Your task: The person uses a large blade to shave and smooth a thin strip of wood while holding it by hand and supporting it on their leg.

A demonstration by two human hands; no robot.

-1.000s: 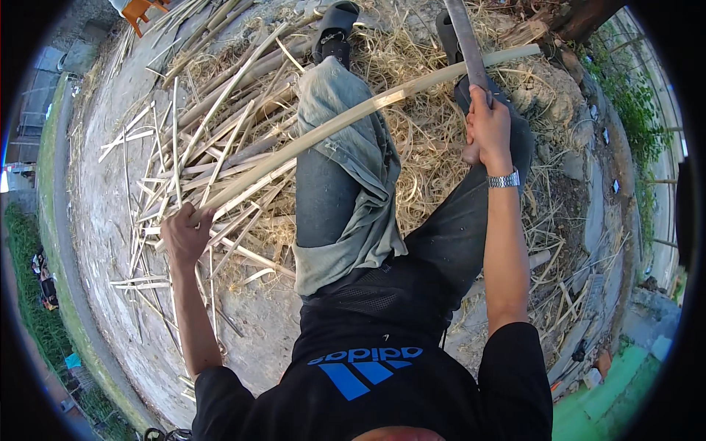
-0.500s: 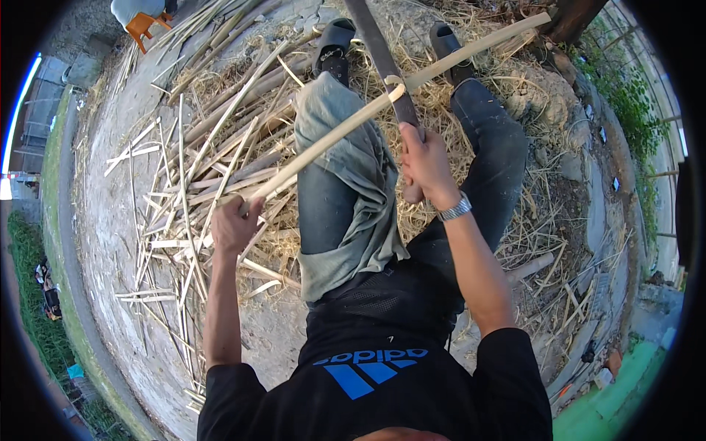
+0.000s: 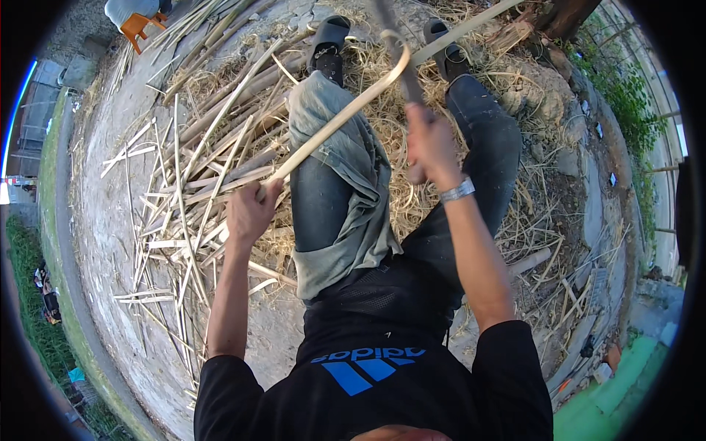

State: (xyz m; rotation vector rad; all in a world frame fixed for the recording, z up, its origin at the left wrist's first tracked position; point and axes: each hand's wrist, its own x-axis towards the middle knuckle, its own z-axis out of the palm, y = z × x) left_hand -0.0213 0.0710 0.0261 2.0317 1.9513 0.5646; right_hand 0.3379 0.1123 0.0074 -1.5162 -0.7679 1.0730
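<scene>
My left hand (image 3: 251, 211) is closed around the near end of a long pale bamboo strip (image 3: 334, 126), which slants away to the upper right across my cloth-covered left thigh. In my right hand (image 3: 432, 145) is the handle of a long dark-bladed knife (image 3: 410, 87), slightly blurred. Its blade crosses the strip between my knees and feet. A thin shaving (image 3: 404, 55) curls up where blade and strip meet. A grey-green cloth (image 3: 334, 270) lies over my left leg.
Split bamboo pieces (image 3: 187, 187) lie heaped at the left. Curly shavings (image 3: 412, 209) cover the ground between my legs. A tree trunk (image 3: 570, 20) stands at the upper right, and an orange chair (image 3: 140, 29) at the upper left.
My left hand has moved slightly right and away from me, and the strip has shifted with it. The shaving at the blade has grown longer. The knife has tilted slightly.
</scene>
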